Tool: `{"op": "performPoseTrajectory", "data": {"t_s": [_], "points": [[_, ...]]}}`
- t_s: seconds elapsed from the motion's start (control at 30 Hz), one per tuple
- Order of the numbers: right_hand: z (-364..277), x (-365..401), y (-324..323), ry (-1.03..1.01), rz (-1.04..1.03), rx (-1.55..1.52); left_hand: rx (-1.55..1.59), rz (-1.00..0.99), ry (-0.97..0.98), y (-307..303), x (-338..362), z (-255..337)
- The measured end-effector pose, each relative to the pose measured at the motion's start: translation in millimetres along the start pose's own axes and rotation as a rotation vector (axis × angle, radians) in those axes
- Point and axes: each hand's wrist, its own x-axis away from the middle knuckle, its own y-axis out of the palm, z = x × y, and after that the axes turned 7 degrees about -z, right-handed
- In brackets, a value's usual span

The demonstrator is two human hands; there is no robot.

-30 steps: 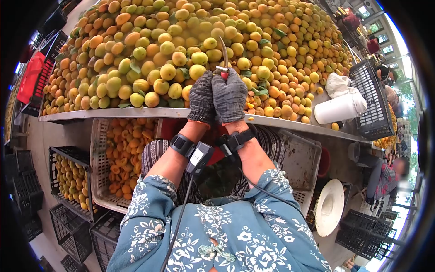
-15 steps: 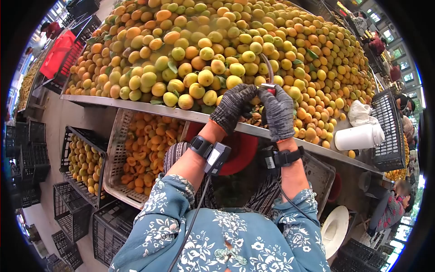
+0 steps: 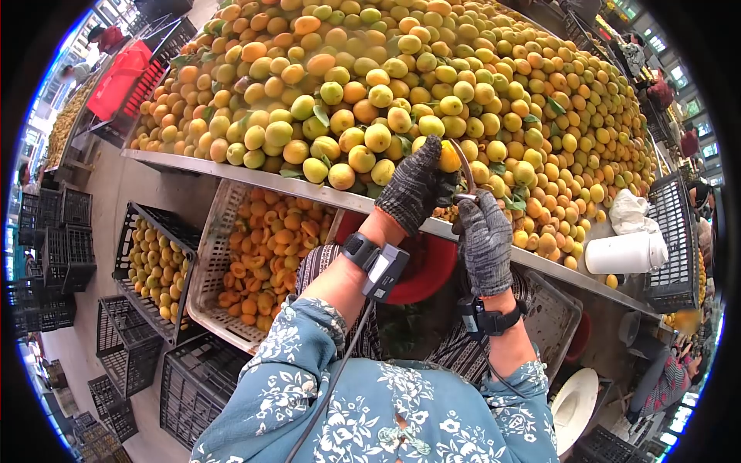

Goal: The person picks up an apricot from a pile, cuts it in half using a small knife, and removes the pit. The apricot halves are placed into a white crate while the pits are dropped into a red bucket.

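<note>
My left hand [image 3: 421, 187], in a dark grey knitted glove, is closed on an orange-yellow apricot [image 3: 448, 157] at its fingertips. Gripped in my right hand [image 3: 486, 241], also gloved, is a small curved knife [image 3: 463, 166]. The thin blade rises along the right side of the apricot, right at its skin. Most of the knife's handle is hidden by the fingers. Both hands are over the front edge of a metal-rimmed table [image 3: 255, 176], heaped with whole apricots [image 3: 377, 137] and a few green leaves.
Below the table edge, a pale crate [image 3: 202, 287] holds halved apricots, beside a black crate [image 3: 130, 266] of whole fruit. A red basin [image 3: 432, 272] sits under my hands. To the right are a white container [image 3: 627, 253], a black crate [image 3: 670, 245] and a seated person [image 3: 665, 382].
An apricot now shows in my left fingers. My right hand has come lower and tilted, bringing the knife blade alongside the fruit. The whole view has shifted slightly.
</note>
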Motion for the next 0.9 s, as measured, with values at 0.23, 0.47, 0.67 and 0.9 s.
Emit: {"op": "performPoseTrajectory", "data": {"t_s": [0.23,0.47,0.67,0.9], "points": [[-7,-1,7,-0.033,0.041,0.112,-0.057,0.039,-0.011,3,0,-2],[5,-9,5,-0.081,0.055,0.238,-0.083,0.152,-0.037,0,-6,-6],[34,-19,3,-0.396,0.071,0.461,-0.23,0.158,0.045,-12,-17,-18],[16,-18,10,-0.261,0.073,0.705,-0.571,0.242,0.044,4,-9,-15]]}}
